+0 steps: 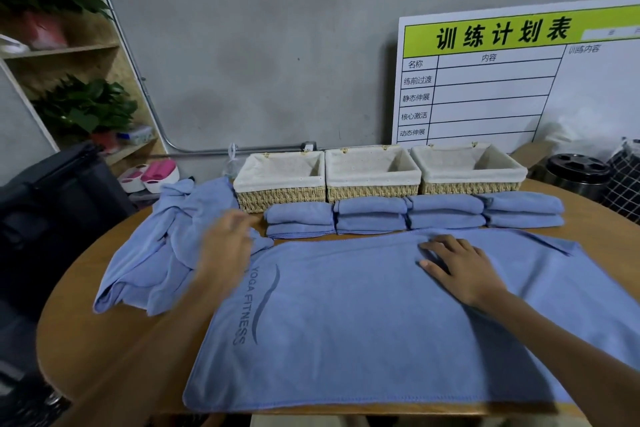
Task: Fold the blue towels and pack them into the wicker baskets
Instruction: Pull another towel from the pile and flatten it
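A large blue towel point(363, 315) printed "YOGA FITNESS" lies spread flat on the round wooden table point(104, 340). My right hand point(457, 263) presses flat on its upper middle, fingers spread. My left hand point(225, 246) is blurred over the towel's upper left corner, fingers loose, holding nothing that I can see. A crumpled heap of blue towels point(162, 246) lies at the left. Several folded blue towels point(412, 215) sit in a row of small stacks behind the spread one. Three lined wicker baskets point(280, 198) point(372, 192) point(467, 187) stand empty along the back.
A white training board point(519, 80) leans on the wall behind the baskets. A black round container point(575, 172) and a checked bag point(623, 180) stand at the right. A dark bag point(52, 204) and a shelf with plants point(79, 107) are at the left.
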### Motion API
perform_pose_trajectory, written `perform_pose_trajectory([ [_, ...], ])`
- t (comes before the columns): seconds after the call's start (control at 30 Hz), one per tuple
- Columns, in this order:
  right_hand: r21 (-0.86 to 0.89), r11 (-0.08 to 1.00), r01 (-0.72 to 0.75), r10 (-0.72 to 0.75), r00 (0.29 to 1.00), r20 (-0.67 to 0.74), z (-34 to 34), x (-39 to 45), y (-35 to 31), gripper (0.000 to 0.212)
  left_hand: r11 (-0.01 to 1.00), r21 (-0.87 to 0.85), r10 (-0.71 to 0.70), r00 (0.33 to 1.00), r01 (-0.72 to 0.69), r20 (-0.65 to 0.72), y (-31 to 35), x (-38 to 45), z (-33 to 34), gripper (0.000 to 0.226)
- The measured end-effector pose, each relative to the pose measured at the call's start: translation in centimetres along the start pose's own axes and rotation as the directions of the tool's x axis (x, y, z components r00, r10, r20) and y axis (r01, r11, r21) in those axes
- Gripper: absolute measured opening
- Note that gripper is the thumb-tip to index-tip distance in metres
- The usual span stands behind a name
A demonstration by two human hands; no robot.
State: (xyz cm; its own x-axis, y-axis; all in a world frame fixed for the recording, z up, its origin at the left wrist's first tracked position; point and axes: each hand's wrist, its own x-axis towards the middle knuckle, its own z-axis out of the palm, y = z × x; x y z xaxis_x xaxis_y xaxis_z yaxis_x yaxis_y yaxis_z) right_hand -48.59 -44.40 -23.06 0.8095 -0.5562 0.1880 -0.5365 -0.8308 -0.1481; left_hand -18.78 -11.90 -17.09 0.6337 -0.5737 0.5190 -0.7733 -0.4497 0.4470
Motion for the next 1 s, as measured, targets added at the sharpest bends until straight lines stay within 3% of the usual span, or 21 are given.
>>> perform_pose_trajectory([
  [0.07,-0.007,1.0,0.013,-0.013,0.999,0.034,-0.2,-0.3,0.1,0.106,0.977,-0.012,0.211,0.958,-0.213,0.196,3.8,-3.3,3.3,0.023],
  [0.1,-0.012,1.0,0.024,-0.023,0.999,0.048,-0.3,-0.5,0.4,0.108,0.98,0.039,0.174,0.928,-0.197,0.329,4.3,-4.6,5.2,0.041],
  [0.17,-0.008,0.999,0.041,-0.041,0.997,0.071,-0.4,-1.1,1.4,0.109,0.978,0.186,0.001,0.895,-0.094,0.445,4.7,-6.0,7.1,0.08],
  [0.27,0.01,1.0,0.022,-0.023,0.994,0.107,-0.4,-2.1,3.7,0.107,0.95,0.288,-0.051,0.856,-0.117,0.514,7.0,-6.8,8.1,0.09],
  [0.33,0.001,1.0,0.018,-0.018,0.993,0.117,-0.7,-2.5,5.3,0.106,0.935,0.3,0.013,0.861,-0.191,0.508,8.3,-6.6,8.2,0.085],
  [0.43,-0.002,1.0,0.014,-0.013,0.995,0.097,-1.0,-2.8,6.8,0.104,0.948,0.289,0.009,0.919,-0.133,0.394,6.9,-4.5,7.7,0.069],
  [0.53,-0.001,1.0,0.024,-0.024,0.996,0.087,-1.1,-3.1,6.9,0.104,0.982,0.181,-0.108,0.934,0.047,0.34,2.2,-2.1,7.0,0.057],
  [0.67,-0.019,1.0,0.025,-0.024,0.998,0.06,-0.9,-3.0,6.8,0.104,0.956,0.054,-0.294,0.928,0.289,0.23,-3.2,-0.6,5.2,0.045],
  [0.73,-0.025,0.999,0.026,-0.024,0.998,0.065,-0.7,-3.0,6.7,0.105,0.954,0.043,-0.3,0.931,0.297,0.208,-3.1,-0.2,4.8,0.042],
  [0.83,-0.032,0.999,0.041,-0.039,0.996,0.075,-0.4,-2.6,6.4,0.104,0.979,-0.064,-0.187,0.978,0.193,0.092,1.7,-1.0,5.5,0.039],
  [0.9,-0.03,0.998,0.053,-0.051,0.995,0.082,-0.3,-2.4,5.9,0.105,0.992,-0.054,-0.094,0.96,0.112,0.263,5.0,-2.3,7.1,0.055],
  [0.97,-0.003,0.998,0.069,-0.068,0.993,0.093,-0.2,-2.4,5.6,0.104,0.996,0.084,-0.032,0.879,-0.01,0.476,5.7,-3.5,8.9,0.098],
  [1.0,0.028,0.997,0.078,-0.08,0.993,0.088,-0.3,-2.2,5.6,0.102,0.986,0.16,-0.047,0.861,-0.04,0.506,5.0,-3.6,9.5,0.115],
])
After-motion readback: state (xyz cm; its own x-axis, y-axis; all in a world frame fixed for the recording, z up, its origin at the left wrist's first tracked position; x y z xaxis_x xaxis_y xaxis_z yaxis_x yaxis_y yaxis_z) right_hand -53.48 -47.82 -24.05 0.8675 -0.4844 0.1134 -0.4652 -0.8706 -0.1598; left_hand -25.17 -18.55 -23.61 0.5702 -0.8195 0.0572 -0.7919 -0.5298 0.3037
